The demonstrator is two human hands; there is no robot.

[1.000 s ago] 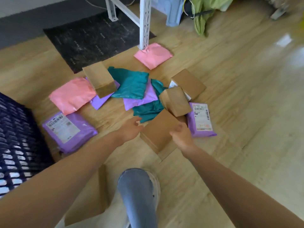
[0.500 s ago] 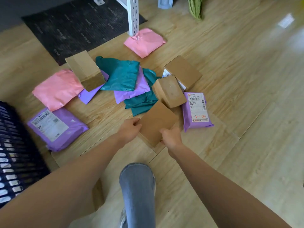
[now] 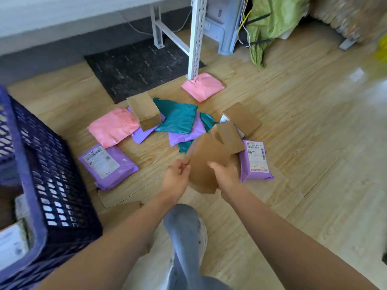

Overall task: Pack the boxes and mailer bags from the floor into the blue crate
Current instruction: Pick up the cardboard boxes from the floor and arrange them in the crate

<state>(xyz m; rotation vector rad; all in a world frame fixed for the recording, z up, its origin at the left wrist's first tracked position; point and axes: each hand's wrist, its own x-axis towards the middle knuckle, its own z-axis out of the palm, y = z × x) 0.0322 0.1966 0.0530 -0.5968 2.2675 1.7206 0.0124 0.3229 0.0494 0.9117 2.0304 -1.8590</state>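
1. Held box sat between left hand and right hand.
2. Crate stood well left of it, with a labelled mailer between them.
3. Second labelled mailer lay just right of it.
4. Small box and mailer pile lay just behind it.
5. Shelf leg stood farther behind, and the mat lay behind-left.

Label on right purple mailer roughly "376 C01", orange handwriting "-3-10", barcode label on left purple mailer illegible
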